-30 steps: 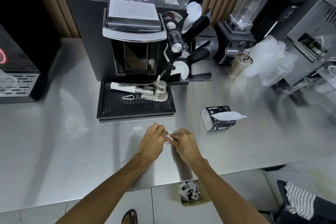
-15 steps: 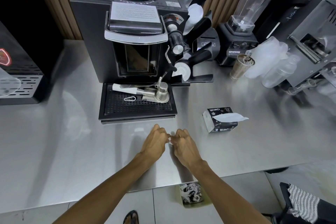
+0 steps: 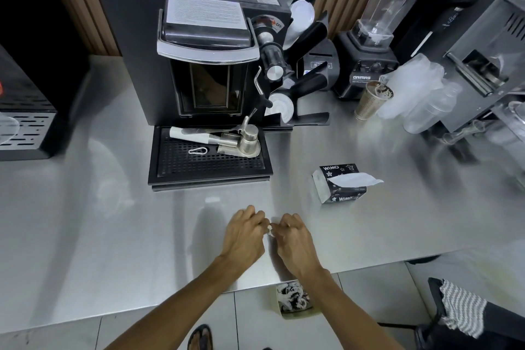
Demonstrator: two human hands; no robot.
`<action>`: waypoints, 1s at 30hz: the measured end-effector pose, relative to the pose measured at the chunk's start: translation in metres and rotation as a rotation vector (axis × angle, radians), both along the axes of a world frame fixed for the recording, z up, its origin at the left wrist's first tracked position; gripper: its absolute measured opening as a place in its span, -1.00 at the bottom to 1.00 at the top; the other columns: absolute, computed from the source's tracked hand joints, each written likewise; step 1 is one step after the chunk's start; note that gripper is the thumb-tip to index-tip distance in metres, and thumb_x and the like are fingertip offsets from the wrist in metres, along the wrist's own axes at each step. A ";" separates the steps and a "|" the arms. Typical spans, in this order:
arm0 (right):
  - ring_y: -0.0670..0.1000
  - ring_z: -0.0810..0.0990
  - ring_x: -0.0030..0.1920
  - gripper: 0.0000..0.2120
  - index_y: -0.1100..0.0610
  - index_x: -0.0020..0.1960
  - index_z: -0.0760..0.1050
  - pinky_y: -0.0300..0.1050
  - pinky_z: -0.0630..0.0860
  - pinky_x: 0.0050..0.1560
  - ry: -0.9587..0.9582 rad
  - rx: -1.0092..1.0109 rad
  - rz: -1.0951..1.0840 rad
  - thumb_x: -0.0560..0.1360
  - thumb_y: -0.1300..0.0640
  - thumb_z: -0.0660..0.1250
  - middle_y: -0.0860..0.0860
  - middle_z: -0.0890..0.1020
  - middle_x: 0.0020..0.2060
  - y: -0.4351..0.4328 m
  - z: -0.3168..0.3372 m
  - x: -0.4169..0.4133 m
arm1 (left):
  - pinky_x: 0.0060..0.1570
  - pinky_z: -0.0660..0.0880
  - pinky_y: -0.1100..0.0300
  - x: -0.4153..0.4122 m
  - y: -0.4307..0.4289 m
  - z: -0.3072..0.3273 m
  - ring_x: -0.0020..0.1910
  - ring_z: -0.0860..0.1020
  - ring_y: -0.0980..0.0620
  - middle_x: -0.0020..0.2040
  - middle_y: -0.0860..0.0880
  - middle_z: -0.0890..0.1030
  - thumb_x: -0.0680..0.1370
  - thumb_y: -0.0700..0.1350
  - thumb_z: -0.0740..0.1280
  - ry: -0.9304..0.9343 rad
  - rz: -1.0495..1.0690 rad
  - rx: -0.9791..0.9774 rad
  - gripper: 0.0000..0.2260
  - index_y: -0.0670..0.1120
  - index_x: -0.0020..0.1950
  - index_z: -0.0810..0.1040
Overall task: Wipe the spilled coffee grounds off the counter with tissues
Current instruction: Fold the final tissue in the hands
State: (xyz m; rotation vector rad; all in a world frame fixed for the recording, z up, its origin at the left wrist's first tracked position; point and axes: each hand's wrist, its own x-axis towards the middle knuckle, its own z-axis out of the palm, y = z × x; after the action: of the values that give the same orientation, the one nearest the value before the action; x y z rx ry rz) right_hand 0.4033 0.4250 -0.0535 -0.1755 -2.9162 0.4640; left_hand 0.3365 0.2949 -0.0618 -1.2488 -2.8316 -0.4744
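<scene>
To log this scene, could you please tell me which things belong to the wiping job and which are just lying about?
Job: left hand, right hand, tissue scrap pinched between them, tissue pack, counter, bin of used tissues.
Lying about: coffee machine, blender, paper cup, plastic cups.

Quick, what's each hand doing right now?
Left hand: curled, pinching a small white tissue.
Right hand: curled, pinching the same tissue.

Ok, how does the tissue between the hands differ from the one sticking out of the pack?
The tissue wad shows only as a tiny scrap pinched between the left hand and right hand. The pack tissue shows as a large flat sheet, untouched, poking from the WIMO pack. Both are white.
</scene>
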 end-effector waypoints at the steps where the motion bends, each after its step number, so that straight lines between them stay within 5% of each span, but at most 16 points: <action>1: -0.09 0.42 -0.27 -0.82 0.08 -0.31 0.60 -0.24 0.45 -0.43 0.022 0.006 -0.007 0.26 0.35 0.37 -0.07 0.50 -0.34 0.000 0.002 0.006 | -0.27 0.40 0.17 0.005 0.002 -0.002 -0.22 0.41 0.02 -0.31 0.11 0.49 0.23 -0.21 0.51 -0.002 -0.010 0.008 -0.84 0.01 -0.28 0.64; 6: -0.05 0.46 -0.34 -0.80 0.07 -0.35 0.60 -0.23 0.41 -0.52 -0.009 -0.022 -0.076 0.21 0.37 0.38 -0.07 0.47 -0.40 0.006 0.003 0.025 | -0.30 0.43 0.14 0.020 0.010 0.000 -0.21 0.41 0.03 -0.31 0.10 0.49 0.21 -0.20 0.47 -0.003 -0.066 -0.023 -0.85 -0.01 -0.29 0.63; 12: 0.00 0.52 -0.35 -0.85 0.05 -0.24 0.70 -0.18 0.41 -0.30 -0.135 -0.205 -0.266 0.42 0.27 0.45 0.03 0.59 -0.37 0.007 0.010 0.016 | -0.23 0.44 0.11 0.014 0.014 0.001 -0.14 0.43 -0.01 -0.25 0.03 0.49 0.27 -0.19 0.43 -0.010 -0.084 -0.087 -0.87 -0.05 -0.21 0.61; 18: -0.06 0.64 -0.29 -0.95 0.06 -0.22 0.68 -0.13 0.57 -0.18 -0.118 -0.363 -0.412 0.38 0.19 0.52 -0.06 0.71 -0.28 0.001 0.013 0.017 | 0.02 0.38 0.11 0.014 0.014 0.009 0.08 0.40 -0.04 -0.02 0.00 0.51 0.47 -0.18 0.25 -0.043 -0.100 -0.137 -0.81 -0.06 0.05 0.57; 24: 0.12 0.54 -0.24 -0.81 0.14 -0.38 0.56 -0.06 0.47 -0.29 -0.120 -0.175 -0.349 0.39 0.32 0.38 0.09 0.61 -0.35 -0.008 0.011 0.019 | -0.04 0.41 0.14 0.014 0.011 0.008 0.00 0.46 -0.03 -0.11 0.01 0.58 0.52 -0.12 0.31 -0.063 -0.062 -0.057 -0.88 -0.06 -0.04 0.64; 30: 0.11 0.55 -0.14 -0.94 0.14 -0.15 0.68 -0.07 0.50 -0.17 -0.168 -0.107 -0.258 0.45 0.16 0.44 0.11 0.66 -0.21 -0.004 0.016 0.022 | -0.02 0.42 0.13 0.014 0.009 0.008 0.00 0.47 -0.04 -0.11 -0.02 0.58 0.56 -0.11 0.28 -0.058 -0.078 -0.008 -0.85 -0.09 -0.02 0.64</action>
State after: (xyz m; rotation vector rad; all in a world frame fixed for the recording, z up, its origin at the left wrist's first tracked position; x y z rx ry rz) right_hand 0.4252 0.4208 -0.0370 -0.6249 -2.9697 0.5859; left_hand 0.3501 0.3041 -0.0539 -1.3731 -2.8429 -0.5111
